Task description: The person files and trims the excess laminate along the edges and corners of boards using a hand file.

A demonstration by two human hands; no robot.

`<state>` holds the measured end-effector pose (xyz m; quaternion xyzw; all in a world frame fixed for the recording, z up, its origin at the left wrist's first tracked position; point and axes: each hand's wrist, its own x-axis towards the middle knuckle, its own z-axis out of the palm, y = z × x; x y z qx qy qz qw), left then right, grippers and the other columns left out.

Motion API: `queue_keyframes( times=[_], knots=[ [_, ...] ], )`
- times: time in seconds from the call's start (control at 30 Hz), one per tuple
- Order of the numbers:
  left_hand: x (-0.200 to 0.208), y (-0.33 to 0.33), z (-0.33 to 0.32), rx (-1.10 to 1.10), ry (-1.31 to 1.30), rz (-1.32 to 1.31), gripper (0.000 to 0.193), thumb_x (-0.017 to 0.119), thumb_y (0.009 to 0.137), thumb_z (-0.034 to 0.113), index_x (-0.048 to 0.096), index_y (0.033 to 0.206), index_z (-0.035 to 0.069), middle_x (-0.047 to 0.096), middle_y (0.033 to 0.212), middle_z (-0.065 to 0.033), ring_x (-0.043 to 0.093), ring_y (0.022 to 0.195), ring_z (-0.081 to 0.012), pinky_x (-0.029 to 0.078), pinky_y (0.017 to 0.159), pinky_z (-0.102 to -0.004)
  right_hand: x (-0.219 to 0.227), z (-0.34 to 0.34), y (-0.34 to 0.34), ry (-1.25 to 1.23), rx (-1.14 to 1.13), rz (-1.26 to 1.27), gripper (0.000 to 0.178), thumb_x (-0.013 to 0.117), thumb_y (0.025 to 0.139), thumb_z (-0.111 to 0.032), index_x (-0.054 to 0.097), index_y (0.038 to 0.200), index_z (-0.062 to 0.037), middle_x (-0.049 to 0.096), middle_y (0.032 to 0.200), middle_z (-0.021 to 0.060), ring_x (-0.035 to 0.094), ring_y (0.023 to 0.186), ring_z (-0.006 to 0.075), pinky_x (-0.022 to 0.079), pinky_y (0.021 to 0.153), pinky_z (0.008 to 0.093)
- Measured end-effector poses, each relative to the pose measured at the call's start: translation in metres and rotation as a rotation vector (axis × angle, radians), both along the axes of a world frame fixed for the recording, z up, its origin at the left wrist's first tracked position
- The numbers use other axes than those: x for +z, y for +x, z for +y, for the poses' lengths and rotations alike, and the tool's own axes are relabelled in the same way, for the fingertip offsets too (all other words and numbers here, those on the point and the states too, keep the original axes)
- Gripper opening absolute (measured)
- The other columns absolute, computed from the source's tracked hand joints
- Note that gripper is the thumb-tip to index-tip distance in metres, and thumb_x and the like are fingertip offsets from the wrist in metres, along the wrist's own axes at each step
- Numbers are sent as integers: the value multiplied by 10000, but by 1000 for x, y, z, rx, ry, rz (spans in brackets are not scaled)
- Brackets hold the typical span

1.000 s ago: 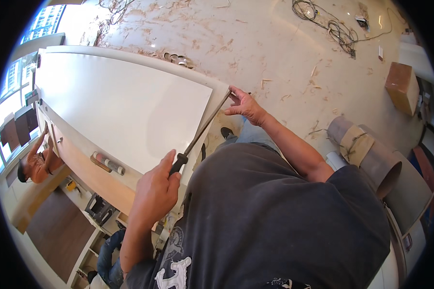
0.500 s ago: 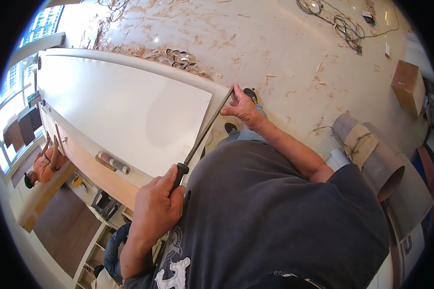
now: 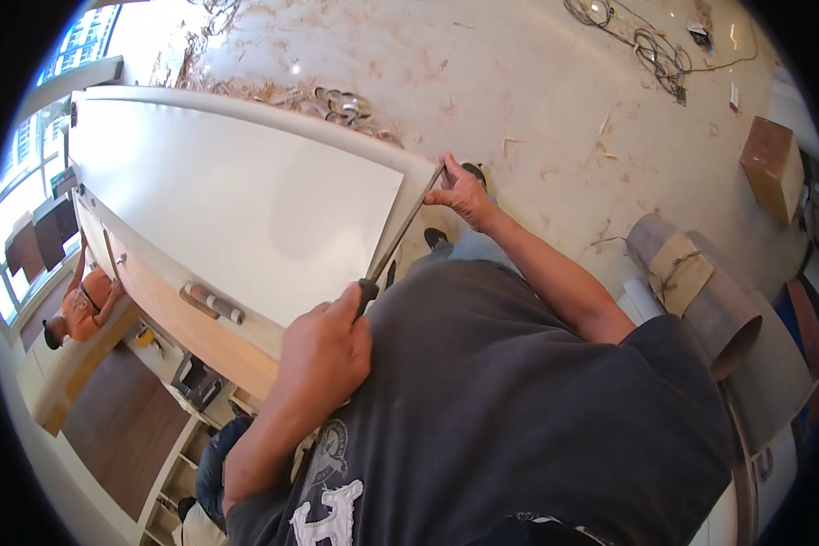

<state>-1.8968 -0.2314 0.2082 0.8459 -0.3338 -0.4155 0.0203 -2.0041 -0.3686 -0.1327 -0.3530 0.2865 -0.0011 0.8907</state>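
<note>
Long file (image 3: pixel 400 232) laid along near end edge of white door panel (image 3: pixel 227 191); handle clamped in left hand (image 3: pixel 323 350), tip pinched by right hand (image 3: pixel 460 191) at far corner; hands well apart.

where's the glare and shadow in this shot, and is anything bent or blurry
Head view: daylight blows out the windows at the left rim and glints on the floor; a soft shadow falls on the white panel ahead of the file; fisheye bends the panel's long edges and blacks out the corners; the left hand and right hand look sharp.
</note>
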Motion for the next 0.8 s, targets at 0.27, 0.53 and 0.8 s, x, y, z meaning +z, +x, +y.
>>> queue_keyframes(
  times=[0.27, 0.53, 0.8],
  knots=[
    [21, 0, 13, 41, -28, -16, 283, 593, 887, 143, 596, 1138, 12, 622, 754, -233, 612, 717, -442, 485, 668, -513, 41, -1, 0, -78, -35, 37, 1387, 946, 642, -306, -44, 1524, 104, 112, 1631, 238, 131, 1512, 252, 167, 1217, 348],
    [1, -7, 11, -2, 7, -27, 358, 613, 878, 124, 588, 1217, 13, 632, 769, -218, 638, 720, -415, 503, 662, -503, -20, -8, -3, -240, 213, 148, 1371, 928, 644, -425, 28, 1528, 113, 236, 1597, 221, 273, 1458, 214, 235, 1181, 314],
    [-33, -8, 30, 5, 67, -64, 353, 613, 857, 91, 632, 1193, -16, 658, 842, -229, 647, 775, -410, 509, 688, -465, -20, 15, 1, -199, 55, 75, 1408, 943, 598, -442, 49, 1517, 141, 374, 1506, 301, 362, 1425, 314, 284, 1164, 325]
  ],
)
